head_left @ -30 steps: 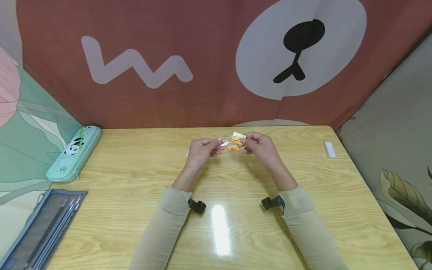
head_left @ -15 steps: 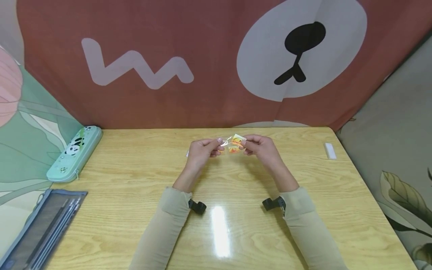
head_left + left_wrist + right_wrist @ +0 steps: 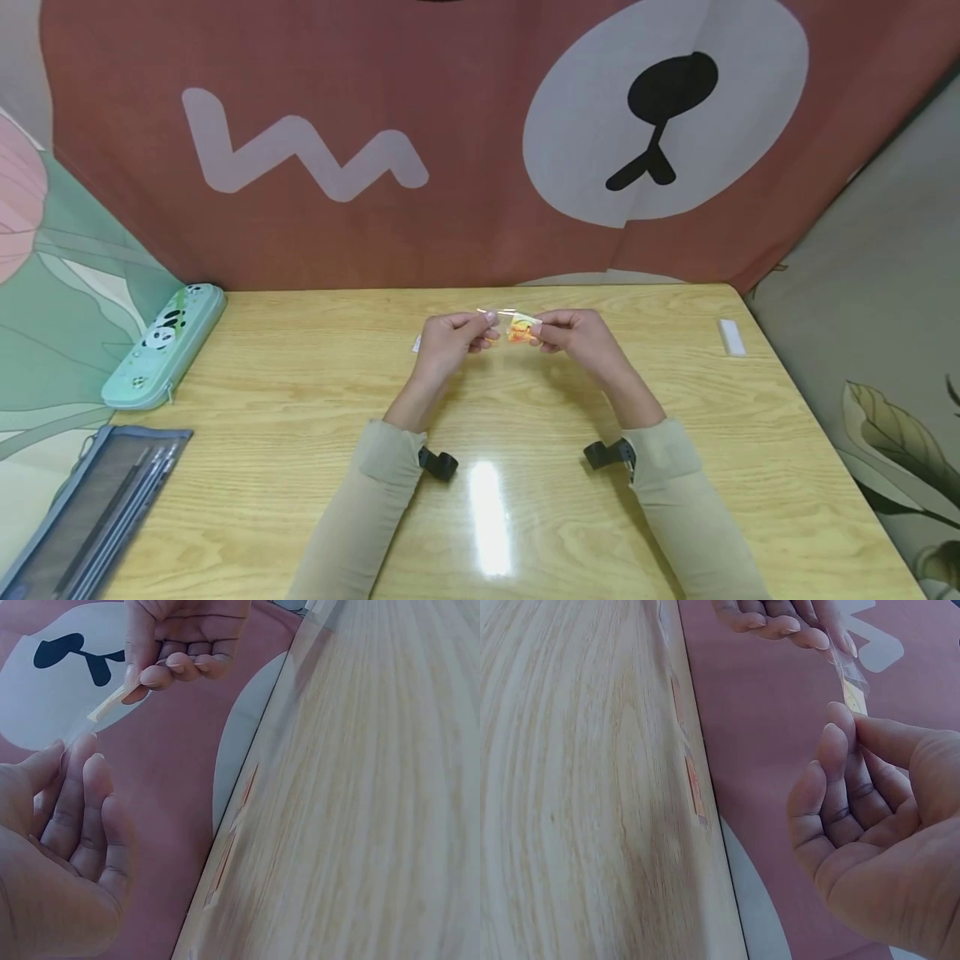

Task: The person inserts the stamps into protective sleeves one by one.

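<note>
Up over the table's far part, both hands hold a small clear plastic packet with a yellow-and-orange printed piece (image 3: 522,328) at its right end. My left hand (image 3: 446,343) pinches the clear end between thumb and forefinger. At the printed end, the thumb and forefinger of my right hand (image 3: 583,340) pinch it. The left wrist view shows the piece (image 3: 111,705) nearly edge-on, with clear film running to the left fingertips. In the right wrist view the film (image 3: 855,671) looks creased. Below the hands, flat orange-printed packets (image 3: 693,787) lie near the table's far edge.
A mint panda pencil case (image 3: 165,346) stands at the left, with a blue-edged mesh pouch of long thin items (image 3: 112,508) in front. A white block (image 3: 732,337) lies at the right. Something small and white (image 3: 416,343) shows behind the left hand. A printed cloth (image 3: 465,233) hangs behind the table.
The printed piece has tilted and dropped slightly, now covering the orange print on the table behind it. Both hands keep their pinch and sit a little lower in view.
</note>
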A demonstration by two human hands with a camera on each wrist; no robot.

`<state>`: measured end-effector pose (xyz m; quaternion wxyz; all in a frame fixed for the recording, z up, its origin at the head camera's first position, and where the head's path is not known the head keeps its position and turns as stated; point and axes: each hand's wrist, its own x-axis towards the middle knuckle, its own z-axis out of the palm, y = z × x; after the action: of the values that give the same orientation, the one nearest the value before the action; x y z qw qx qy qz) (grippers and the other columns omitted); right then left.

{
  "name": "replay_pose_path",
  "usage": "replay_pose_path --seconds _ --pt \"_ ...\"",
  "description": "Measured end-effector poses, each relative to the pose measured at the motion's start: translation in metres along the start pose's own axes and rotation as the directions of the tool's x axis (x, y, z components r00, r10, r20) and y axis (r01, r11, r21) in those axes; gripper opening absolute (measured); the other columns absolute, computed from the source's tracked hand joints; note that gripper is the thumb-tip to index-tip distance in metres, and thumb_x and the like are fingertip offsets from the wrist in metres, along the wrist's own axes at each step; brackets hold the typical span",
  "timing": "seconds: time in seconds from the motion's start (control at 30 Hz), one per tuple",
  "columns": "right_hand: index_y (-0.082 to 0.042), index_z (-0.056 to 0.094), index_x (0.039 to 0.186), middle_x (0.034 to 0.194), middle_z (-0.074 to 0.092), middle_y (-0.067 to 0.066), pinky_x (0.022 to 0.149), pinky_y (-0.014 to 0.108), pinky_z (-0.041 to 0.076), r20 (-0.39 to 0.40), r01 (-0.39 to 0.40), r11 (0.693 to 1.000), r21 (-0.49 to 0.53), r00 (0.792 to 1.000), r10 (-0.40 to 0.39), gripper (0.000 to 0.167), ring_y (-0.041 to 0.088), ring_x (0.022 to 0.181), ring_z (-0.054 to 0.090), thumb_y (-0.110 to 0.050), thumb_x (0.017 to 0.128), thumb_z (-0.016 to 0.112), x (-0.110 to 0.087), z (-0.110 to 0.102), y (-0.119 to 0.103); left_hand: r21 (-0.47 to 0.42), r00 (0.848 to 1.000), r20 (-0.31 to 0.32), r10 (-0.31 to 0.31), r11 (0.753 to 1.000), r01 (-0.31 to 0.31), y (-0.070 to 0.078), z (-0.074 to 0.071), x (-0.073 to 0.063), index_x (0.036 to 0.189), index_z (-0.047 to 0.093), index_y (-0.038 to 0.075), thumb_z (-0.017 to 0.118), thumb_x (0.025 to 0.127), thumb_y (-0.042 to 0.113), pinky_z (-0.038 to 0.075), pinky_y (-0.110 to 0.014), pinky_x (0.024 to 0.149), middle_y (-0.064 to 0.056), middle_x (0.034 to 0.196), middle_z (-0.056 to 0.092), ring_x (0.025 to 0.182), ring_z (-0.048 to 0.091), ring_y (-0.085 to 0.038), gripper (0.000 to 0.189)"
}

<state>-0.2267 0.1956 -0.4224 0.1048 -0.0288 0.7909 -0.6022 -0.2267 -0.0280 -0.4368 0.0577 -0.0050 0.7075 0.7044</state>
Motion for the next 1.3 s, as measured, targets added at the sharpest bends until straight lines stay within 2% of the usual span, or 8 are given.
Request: replay_pose_path --seconds 0.27,0.47,0.73,0.93,1.03,1.2,1.3 --pt "0.005 0.071 0.117 0.084 0.073 -0.005 0.081 0.035 0.061 0.013 0.008 1.0 -0.016 1.0 -0.007 0.031 0.01 0.076 0.068 -0.019 0.098 0.068 -0.0012 -0.0007 -0.0038 0.048 1.0 -0.001 0.024 0.999 -0.024 -0.0004 0.0011 0.0028 0.095 0.082 0.005 0.077 0.092 0.026 0.06 -0.052 0.083 0.0 0.074 0.077 0.066 0.071 -0.009 0.021" --pt "0.005 0.07 0.117 0.085 0.07 -0.007 0.078 0.029 0.061 0.006 0.018 1.0 -0.023 1.0 -0.018 0.033 0.007 0.074 0.067 -0.021 0.098 0.068 -0.001 -0.0005 -0.0034 0.053 1.0 0.027 -0.002 0.999 0.001 -0.0001 0.0019 0.0024 0.094 0.082 0.005 0.076 0.092 0.025 0.059 -0.057 0.086 0.0 0.074 0.077 0.068 0.071 -0.01 0.021" --pt "0.004 0.068 0.121 0.088 0.07 -0.004 0.076 0.028 0.06 -0.007 0.033 0.999 -0.023 0.999 -0.033 0.033 0.008 0.073 0.066 -0.02 0.098 0.067 0.001 0.001 -0.0005 0.059 0.999 0.043 -0.005 0.998 0.002 -0.0016 0.0037 0.0029 0.101 0.08 0.006 0.076 0.092 0.027 0.061 -0.05 0.081 0.0 0.078 0.078 0.067 0.07 -0.01 0.024" --pt "0.006 0.069 0.12 0.089 0.07 -0.002 0.075 0.025 0.059 -0.002 0.017 1.0 -0.018 1.0 -0.017 0.034 0.007 0.073 0.065 -0.02 0.098 0.068 -0.0001 0.0016 -0.001 0.051 0.998 0.055 -0.017 0.999 0.014 -0.0027 0.0041 0.0027 0.104 0.08 0.006 0.076 0.093 0.025 0.06 -0.055 0.085 -0.002 0.081 0.078 0.067 0.071 -0.01 0.023" --pt "0.006 0.07 0.119 0.088 0.071 -0.003 0.078 0.03 0.06 0.007 0.012 0.999 -0.032 1.0 -0.012 0.034 0.01 0.074 0.065 -0.02 0.098 0.067 -0.0009 0.0017 -0.0021 0.051 0.998 0.062 -0.012 0.999 0.009 -0.0028 0.0044 0.0025 0.103 0.08 0.006 0.076 0.093 0.026 0.059 -0.056 0.086 -0.004 0.082 0.079 0.068 0.071 -0.011 0.023" --pt "0.002 0.069 0.121 0.09 0.072 -0.001 0.083 0.042 0.061 0.029 0.022 0.999 -0.038 0.999 -0.021 0.031 0.024 0.083 0.068 -0.019 0.098 0.067 -0.0014 0.0022 -0.003 0.07 0.997 0.075 -0.015 0.997 0.009 -0.0027 0.0048 0.0018 0.101 0.081 0.007 0.077 0.092 0.026 0.061 -0.052 0.084 -0.004 0.083 0.079 0.07 0.072 -0.012 0.022" --pt "0.0 0.068 0.122 0.091 0.073 0.0 0.084 0.044 0.061 0.029 0.022 0.999 -0.042 0.999 -0.021 0.031 0.024 0.083 0.068 -0.02 0.098 0.066 -0.0013 0.0021 -0.0022 0.074 0.997 0.077 -0.013 0.997 0.007 -0.0029 0.005 0.0013 0.102 0.081 0.006 0.076 0.092 0.025 0.062 -0.049 0.083 -0.004 0.082 0.079 0.07 0.072 -0.012 0.022"
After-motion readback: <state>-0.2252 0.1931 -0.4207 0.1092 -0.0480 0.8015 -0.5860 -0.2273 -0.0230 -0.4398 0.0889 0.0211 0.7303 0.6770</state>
